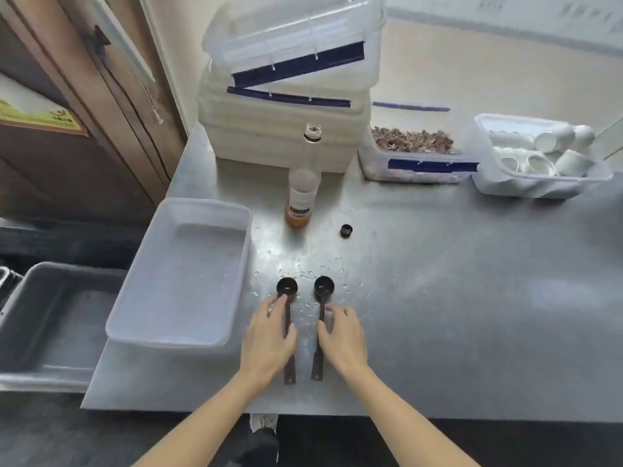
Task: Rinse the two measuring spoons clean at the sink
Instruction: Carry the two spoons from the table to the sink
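Two dark measuring spoons lie side by side on the steel table (472,298), bowls pointing away from me. My left hand (268,338) rests over the handle of the left spoon (287,287), fingers curled on it. My right hand (342,338) covers the handle of the right spoon (324,286) the same way. Both spoons still touch the table. Water drops lie scattered around the bowls. The handle ends stick out below my palms.
A clear plastic tub (182,271) stands left of the spoons, a grey bin (50,318) lower beyond the table edge. An uncapped bottle (303,193) and its black cap (346,230) stand behind. Stacked lidded boxes (286,96), a box of brown bits (414,153) and a tray of white cups (539,156) line the back.
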The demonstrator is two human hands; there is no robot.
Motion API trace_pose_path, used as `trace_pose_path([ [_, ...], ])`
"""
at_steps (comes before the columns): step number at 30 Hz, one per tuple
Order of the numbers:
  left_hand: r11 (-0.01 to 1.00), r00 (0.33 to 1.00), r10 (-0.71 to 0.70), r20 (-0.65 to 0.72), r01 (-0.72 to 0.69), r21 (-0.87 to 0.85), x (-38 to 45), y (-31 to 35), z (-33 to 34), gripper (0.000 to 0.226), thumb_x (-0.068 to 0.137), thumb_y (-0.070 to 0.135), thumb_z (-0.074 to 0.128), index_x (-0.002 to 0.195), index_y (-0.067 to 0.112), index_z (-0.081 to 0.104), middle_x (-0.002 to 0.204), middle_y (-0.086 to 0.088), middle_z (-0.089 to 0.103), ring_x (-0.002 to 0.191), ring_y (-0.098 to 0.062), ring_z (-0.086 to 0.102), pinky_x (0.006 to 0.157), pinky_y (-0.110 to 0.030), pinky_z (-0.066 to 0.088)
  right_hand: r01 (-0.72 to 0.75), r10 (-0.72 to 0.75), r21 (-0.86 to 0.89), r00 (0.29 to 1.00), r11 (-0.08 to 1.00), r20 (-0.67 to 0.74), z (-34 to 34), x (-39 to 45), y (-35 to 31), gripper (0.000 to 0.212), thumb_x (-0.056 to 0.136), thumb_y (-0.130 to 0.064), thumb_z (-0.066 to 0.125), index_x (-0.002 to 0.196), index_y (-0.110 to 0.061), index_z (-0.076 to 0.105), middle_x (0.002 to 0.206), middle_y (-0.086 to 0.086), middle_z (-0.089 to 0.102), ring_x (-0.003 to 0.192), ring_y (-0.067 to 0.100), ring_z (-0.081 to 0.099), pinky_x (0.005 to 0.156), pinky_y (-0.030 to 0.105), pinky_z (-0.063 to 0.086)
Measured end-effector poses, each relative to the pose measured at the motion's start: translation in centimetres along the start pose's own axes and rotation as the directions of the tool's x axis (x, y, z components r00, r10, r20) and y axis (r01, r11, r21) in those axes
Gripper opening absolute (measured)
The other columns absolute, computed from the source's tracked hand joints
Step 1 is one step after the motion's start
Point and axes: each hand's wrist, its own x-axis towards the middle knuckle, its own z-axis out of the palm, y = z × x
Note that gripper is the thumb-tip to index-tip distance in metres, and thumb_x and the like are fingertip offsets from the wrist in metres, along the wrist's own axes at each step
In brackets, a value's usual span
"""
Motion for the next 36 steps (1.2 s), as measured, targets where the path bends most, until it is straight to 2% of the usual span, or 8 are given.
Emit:
trace_pose_path([
  [3, 0.956, 0.982, -0.188, -0.013, 0.18, -0.233, 1.1, -0.2, 0.7, 0.055, 0.09, 0.029, 0.062, 0.142, 0.022, 0.046, 0.131, -0.002, 0.058, 0.106, -0.022, 0.065, 0.099, -0.045, 0.05, -0.172, 0.175, 0.261, 0.985, 0.95, 0.014, 0.9, 1.2, -0.2, 0.034, 0.097, -0.029, 0.066, 0.13, -0.02, 0.062, 0.107, -0.004, 0.069, 0.102, 0.018, 0.068, 0.096, 0.037, 0.055],
  [8, 0.931, 0.969, -0.244, 0.027, 0.242, -0.273, 2.5, -0.3, 1.3, 0.036, 0.087, 0.023, 0.068, 0.123, 0.02, 0.061, 0.105, 0.006, 0.068, 0.076, -0.004, 0.065, 0.084, -0.033, 0.054, -0.31, 0.317, 0.397, 0.947, 0.864, 0.051, 1.8, 2.6, -0.1, 0.014, 0.092, -0.024, 0.074, 0.106, -0.021, 0.071, 0.08, -0.015, 0.068, 0.089, 0.016, 0.07, 0.085, 0.031, 0.053],
  [13, 0.897, 0.955, -0.284, 0.088, 0.297, -0.328, 3.8, -0.7, 1.3, 0.032, 0.085, 0.013, 0.072, 0.116, 0.017, 0.067, 0.087, 0.009, 0.069, 0.073, -0.005, 0.066, 0.077, -0.026, 0.054, -0.362, 0.359, 0.494, 0.927, 0.79, 0.105, 1.8, 3.3, 0.8, 0.01, 0.09, -0.023, 0.079, 0.094, -0.028, 0.071, 0.087, -0.008, 0.074, 0.086, 0.013, 0.072, 0.086, 0.032, 0.058],
  [17, 0.795, 0.921, -0.336, 0.196, 0.389, -0.466, 4.1, -1.4, 1.3, 0.022, 0.084, 0.007, 0.074, 0.103, 0.017, 0.073, 0.091, 0.002, 0.075, 0.086, -0.014, 0.073, 0.088, -0.038, 0.059, -0.404, 0.361, 0.721, 0.905, 0.563, 0.225, 0.9, 2.4, 1.5, 0.01, 0.096, -0.016, 0.073, 0.106, -0.014, 0.074, 0.094, 0.002, 0.076, 0.076, 0.0, 0.074, 0.067, 0.017, 0.058],
  [22, 0.703, 0.909, -0.274, 0.314, 0.412, -0.579, 3.2, -1.0, 0.8, 0.023, 0.088, 0.005, 0.072, 0.099, 0.025, 0.073, 0.097, 0.002, 0.076, 0.096, -0.018, 0.073, 0.083, -0.031, 0.061, -0.392, 0.374, 0.803, 0.899, 0.448, 0.23, -0.9, -0.5, 2.7, 0.014, 0.098, -0.022, 0.072, 0.111, -0.02, 0.074, 0.107, -0.001, 0.078, 0.101, 0.01, 0.075, 0.078, 0.02, 0.062],
  [30, 0.799, 0.889, -0.066, 0.453, 0.319, -0.51, 0.2, 2.6, 1.3, 0.028, 0.09, 0.005, 0.07, 0.108, 0.026, 0.078, 0.106, 0.004, 0.078, 0.104, -0.018, 0.072, 0.096, -0.042, 0.057, -0.355, 0.498, 0.883, 0.851, 0.307, 0.168, -2.4, -7.7, 6.0, 0.014, 0.097, -0.021, 0.073, 0.109, -0.027, 0.074, 0.102, -0.008, 0.081, 0.098, 0.009, 0.077, 0.074, 0.018, 0.061],
  [34, 0.808, 0.812, 0.02, 0.583, 0.33, -0.488, -3.2, 4.9, 2.0, 0.029, 0.096, 0.006, 0.061, 0.106, 0.027, 0.079, 0.111, -0.001, 0.077, 0.104, -0.025, 0.074, 0.09, -0.047, 0.06, -0.324, 0.591, 0.909, 0.798, 0.263, 0.114, -2.0, -12.2, 7.8, 0.021, 0.094, -0.026, 0.076, 0.114, -0.028, 0.072, 0.11, -0.011, 0.076, 0.103, 0.01, 0.073, 0.065, 0.011, 0.057],
  [36, 0.848, 0.805, 0.063, 0.589, 0.268, -0.457, -5.0, 5.8, 2.6, 0.028, 0.095, 0.006, 0.063, 0.106, 0.026, 0.079, 0.111, 0.001, 0.077, 0.104, -0.022, 0.073, 0.089, -0.04, 0.062, -0.298, 0.633, 0.928, 0.768, 0.222, 0.095, -1.8, -14.8, 9.0, 0.019, 0.094, -0.026, 0.076, 0.112, -0.03, 0.073, 0.109, -0.012, 0.075, 0.101, 0.009, 0.072, 0.062, 0.009, 0.056],
])
